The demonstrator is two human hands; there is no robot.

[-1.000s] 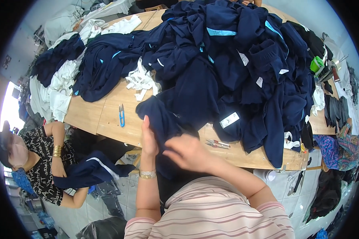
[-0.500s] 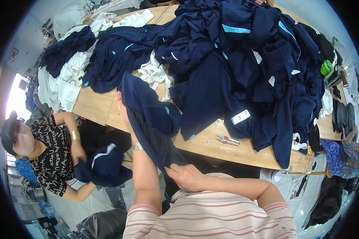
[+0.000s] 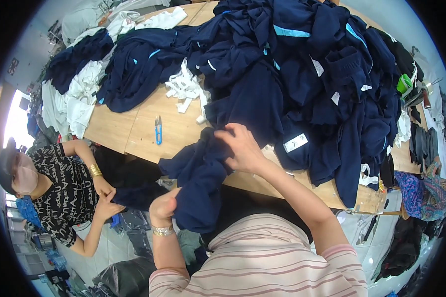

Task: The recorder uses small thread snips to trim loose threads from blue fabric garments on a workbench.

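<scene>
A dark navy fabric garment is held at the near edge of the long pale wooden worktable, part of it lying on the tabletop and the rest hanging below the edge in front of the striped shirt. A risk can be judged here: the large heap of dark navy garments with light blue trim, piled on the table just beyond the held piece, touches it at its upper end, so a neighbouring garment could be dragged off the table if the held one were pulled while cloth is caught together; the hanging part could also slide from the lower grip, since only a fold of it is pinched there. The left hand, below the table edge and marked by a gold wristwatch, is closed on the lower fold of the garment, fingers curled round the cloth. The right hand, at the table edge, is laid on the upper part of the garment with fingers bent and partly closed, gathering the cloth; whether it is truly gripped or only pressed cannot be told. A pair of blue-handled thread snips lies on bare table left of the garment, well apart from both hands. White fabric strips lie farther back on the table, beside the heap
</scene>
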